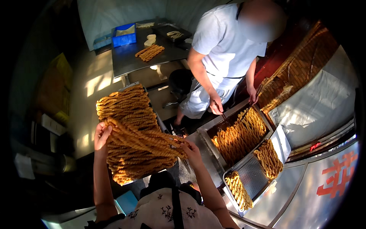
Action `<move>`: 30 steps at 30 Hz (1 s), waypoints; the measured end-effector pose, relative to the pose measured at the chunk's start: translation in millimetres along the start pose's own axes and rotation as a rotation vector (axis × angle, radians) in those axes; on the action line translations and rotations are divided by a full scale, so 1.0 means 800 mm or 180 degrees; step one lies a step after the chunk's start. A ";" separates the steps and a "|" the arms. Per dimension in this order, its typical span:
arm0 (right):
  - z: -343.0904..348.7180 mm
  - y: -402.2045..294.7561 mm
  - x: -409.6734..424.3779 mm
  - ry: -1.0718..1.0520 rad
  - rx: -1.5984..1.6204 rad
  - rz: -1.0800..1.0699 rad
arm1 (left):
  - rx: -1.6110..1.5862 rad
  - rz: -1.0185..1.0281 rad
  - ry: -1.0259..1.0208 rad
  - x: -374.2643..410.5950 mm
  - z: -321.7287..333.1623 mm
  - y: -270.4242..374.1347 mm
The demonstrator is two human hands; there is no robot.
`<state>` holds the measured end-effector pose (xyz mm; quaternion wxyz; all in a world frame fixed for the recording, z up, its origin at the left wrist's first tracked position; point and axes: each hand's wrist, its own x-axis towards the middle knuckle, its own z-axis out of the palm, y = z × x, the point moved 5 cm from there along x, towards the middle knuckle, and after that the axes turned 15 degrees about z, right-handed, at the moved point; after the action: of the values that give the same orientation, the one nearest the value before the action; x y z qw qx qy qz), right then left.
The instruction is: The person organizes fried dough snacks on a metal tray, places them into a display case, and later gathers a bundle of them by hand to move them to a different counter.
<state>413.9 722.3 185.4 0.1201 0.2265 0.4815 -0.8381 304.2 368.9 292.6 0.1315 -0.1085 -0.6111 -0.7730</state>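
My left hand (102,135) and my right hand (192,151) grip opposite ends of a bundle of fried dough twists (143,137). The bundle slants across a big pile of golden-brown dough twists (125,103), laid in rows on a tray whose edge barely shows. Whether the bundle still rests on the pile cannot be told. At my right, a metal fryer (204,137) is filled with more twists (240,137). Below it, a perforated metal tray (251,174) bears two groups of twists, a darker one (268,159) and a paler one (238,190).
Across from me a co-worker (226,57) holds long chopsticks (247,113) in the fryer. Behind the pile stands a steel table (123,61) with fried twists (150,52), pale dough (150,40) and a blue crate (124,40). A black stool (180,81) is beside the co-worker.
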 end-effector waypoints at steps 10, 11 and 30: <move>0.089 0.050 0.082 0.0216 -0.1076 0.0017 | 0.1294 0.1993 0.0115 0.033 0.017 0.176; 0.084 0.049 0.083 0.0269 -0.1203 -0.0115 | 0.1885 0.2130 -0.0021 0.031 0.030 0.174; 0.048 0.056 0.080 0.0149 -0.1635 -0.0533 | 0.2741 0.2283 -0.2506 -0.038 0.153 -0.054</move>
<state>366.7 667.4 136.8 0.0927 0.1674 0.6980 -0.6900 319.1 500.0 271.3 0.1788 -0.5152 -0.7926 -0.2727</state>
